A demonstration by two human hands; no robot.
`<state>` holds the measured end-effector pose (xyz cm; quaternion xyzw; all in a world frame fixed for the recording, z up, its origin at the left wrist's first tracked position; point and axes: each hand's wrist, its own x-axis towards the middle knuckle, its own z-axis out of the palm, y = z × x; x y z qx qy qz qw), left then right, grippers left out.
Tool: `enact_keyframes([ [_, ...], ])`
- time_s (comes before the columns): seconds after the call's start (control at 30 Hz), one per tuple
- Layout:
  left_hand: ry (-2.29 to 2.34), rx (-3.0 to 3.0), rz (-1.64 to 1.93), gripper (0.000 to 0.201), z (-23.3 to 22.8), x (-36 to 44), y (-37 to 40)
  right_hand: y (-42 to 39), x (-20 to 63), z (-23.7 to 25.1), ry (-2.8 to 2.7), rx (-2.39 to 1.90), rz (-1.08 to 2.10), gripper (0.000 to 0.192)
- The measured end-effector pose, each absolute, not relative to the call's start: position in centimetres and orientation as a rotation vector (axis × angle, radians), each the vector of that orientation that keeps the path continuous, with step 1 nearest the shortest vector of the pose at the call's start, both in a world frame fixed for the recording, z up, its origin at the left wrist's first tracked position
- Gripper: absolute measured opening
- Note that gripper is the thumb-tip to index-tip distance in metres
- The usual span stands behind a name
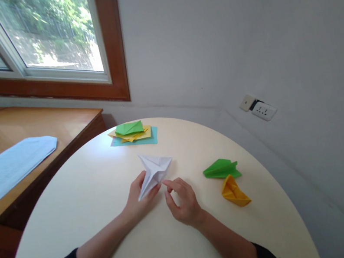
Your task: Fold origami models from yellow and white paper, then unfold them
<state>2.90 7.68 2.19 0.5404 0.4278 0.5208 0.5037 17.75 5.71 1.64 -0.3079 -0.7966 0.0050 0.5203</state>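
Note:
Over the middle of the round cream table (84, 214), my left hand (142, 195) grips a white folded paper piece (155, 169) with several pointed flaps spread out. The thumb is on its left side and fingers pass beneath it. Just right of the paper, my right hand (183, 200) has curled fingers, with a gap between thumb and index finger and nothing visible in it. Its index fingertip is close to the paper's lower edge; I cannot tell whether they touch.
On the right lie a green paper plane (221, 169) and an orange paper boat (234, 191). Stacked coloured papers (150, 139) with a green folded piece (129, 128) on top sit at the far edge. A wooden desk (71, 119) at left bears paper sheets (16, 166).

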Motion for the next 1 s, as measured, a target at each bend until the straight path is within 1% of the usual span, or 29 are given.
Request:
enact_keyframes([
  [0.07,0.994,1.073,1.256,0.023,2.2,3.1,8.0,6.0,17.9,1.4,-1.865,-0.804,-0.014,0.043],
  [0.2,0.762,0.710,1.173,0.023,2.4,3.3,8.3,6.5,18.0,1.2,-1.835,-1.045,-0.094,0.038],
  [0.3,0.692,0.589,1.103,0.029,2.6,3.3,8.4,6.7,18.1,1.1,-1.857,-1.210,-0.134,0.036],
  [0.4,0.731,0.543,1.063,0.031,2.8,3.2,8.4,6.9,18.2,0.8,-1.890,-1.300,-0.132,0.036],
  [0.57,0.834,0.596,1.021,0.030,3.1,3.2,8.1,6.9,18.2,0.8,-1.919,-1.296,-0.140,0.034],
  [0.73,0.821,0.652,0.956,0.030,3.5,3.0,7.9,6.8,18.1,1.0,-1.974,-1.249,-0.143,0.032],
  [1.0,0.831,0.613,0.972,0.025,3.5,2.8,8.0,6.8,18.1,1.1,-1.920,-1.175,-0.179,0.030],
])
